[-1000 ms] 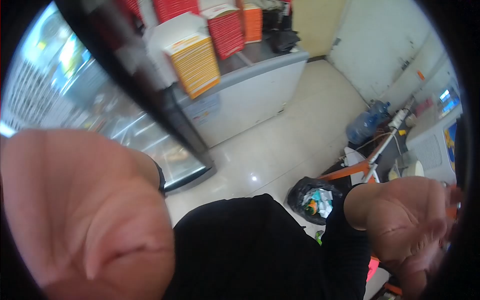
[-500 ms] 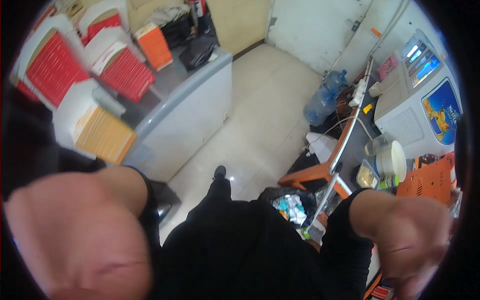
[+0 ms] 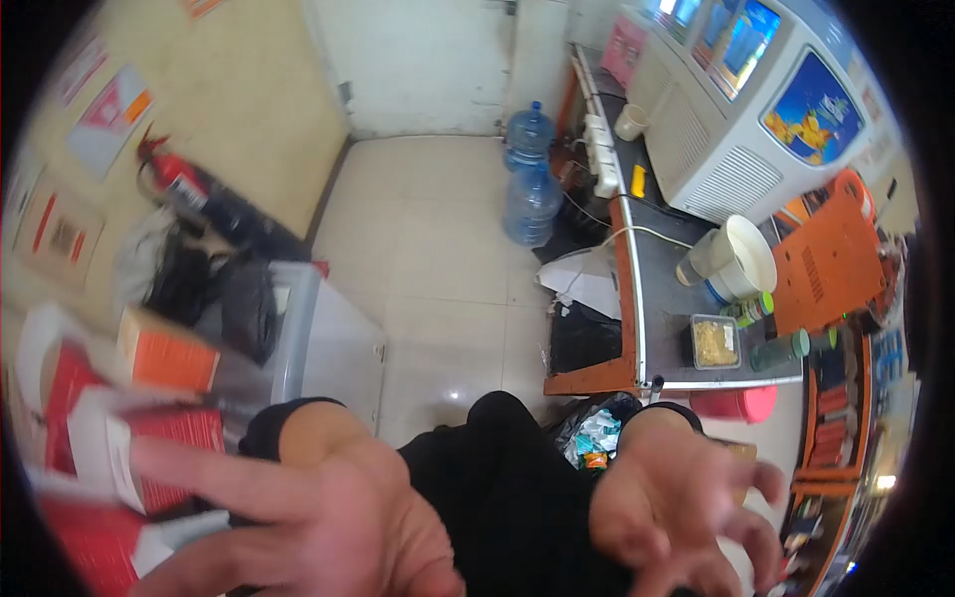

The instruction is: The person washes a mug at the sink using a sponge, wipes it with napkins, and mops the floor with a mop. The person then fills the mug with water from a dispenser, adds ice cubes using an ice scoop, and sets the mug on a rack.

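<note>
My left hand [image 3: 333, 512] is raised close to the camera, its fingers spread and nothing in it. Behind it, red-and-white boxes [image 3: 184, 438] show at the lower left. My right hand [image 3: 676, 493] hangs in front of my body with loosely curled, parted fingers, and it is bare too. Just past the right wrist is a black-lined bin [image 3: 600, 433] with crumpled wrappers. Neither hand touches any object that I can see.
On the right stands a dark counter [image 3: 662, 343] with a drink machine [image 3: 731, 119], a white tub [image 3: 744, 261] and a food container [image 3: 715, 341]. Blue water bottles [image 3: 532, 204] stand on the floor. A fire extinguisher [image 3: 184, 184] and a white freezer [image 3: 338, 338] are at left.
My view has turned left and lifted, bringing the extinguisher and more wall into sight. Both hands have moved inward, and their fingers now show spread apart.
</note>
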`<action>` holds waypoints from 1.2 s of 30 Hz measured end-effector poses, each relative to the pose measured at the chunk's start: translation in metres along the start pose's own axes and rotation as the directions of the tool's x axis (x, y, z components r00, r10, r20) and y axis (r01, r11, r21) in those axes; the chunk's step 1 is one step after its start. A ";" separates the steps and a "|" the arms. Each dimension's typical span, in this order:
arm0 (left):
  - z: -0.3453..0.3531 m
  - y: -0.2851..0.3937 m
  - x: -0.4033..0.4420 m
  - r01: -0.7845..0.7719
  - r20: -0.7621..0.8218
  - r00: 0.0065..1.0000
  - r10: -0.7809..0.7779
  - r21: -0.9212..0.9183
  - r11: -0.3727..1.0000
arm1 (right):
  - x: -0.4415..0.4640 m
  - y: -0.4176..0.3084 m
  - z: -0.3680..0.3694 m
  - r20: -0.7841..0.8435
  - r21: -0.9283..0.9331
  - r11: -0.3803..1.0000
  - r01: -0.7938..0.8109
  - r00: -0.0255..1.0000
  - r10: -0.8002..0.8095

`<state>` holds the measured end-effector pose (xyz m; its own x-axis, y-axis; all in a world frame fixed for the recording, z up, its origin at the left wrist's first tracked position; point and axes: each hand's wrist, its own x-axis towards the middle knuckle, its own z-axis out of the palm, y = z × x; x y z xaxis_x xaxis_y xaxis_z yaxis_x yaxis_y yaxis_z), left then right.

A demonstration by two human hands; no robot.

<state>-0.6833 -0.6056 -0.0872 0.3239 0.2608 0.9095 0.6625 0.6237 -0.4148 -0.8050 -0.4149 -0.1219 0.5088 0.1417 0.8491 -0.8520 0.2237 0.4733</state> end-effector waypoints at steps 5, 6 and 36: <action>0.039 -0.082 -0.097 0.122 0.119 0.988 -0.101 -0.178 0.977 | -0.136 0.087 0.018 0.684 -0.149 0.927 -0.344 0.642 0.348; 0.046 -0.098 -0.119 0.207 0.230 0.960 -0.162 -0.188 0.960 | -0.177 0.117 0.035 0.660 -0.251 0.833 -0.493 0.542 0.520; 0.260 -0.413 -0.412 0.967 0.987 -0.002 -0.161 0.043 0.250 | -0.421 0.259 0.077 -0.182 -0.305 -0.475 -0.826 -0.439 0.880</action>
<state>-1.2654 -0.7787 -0.2829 -0.7737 0.6266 0.0939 0.4503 0.4397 0.7771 -1.2500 -0.4909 -0.3389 -0.9507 0.3100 0.0009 0.0221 0.0706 -0.9973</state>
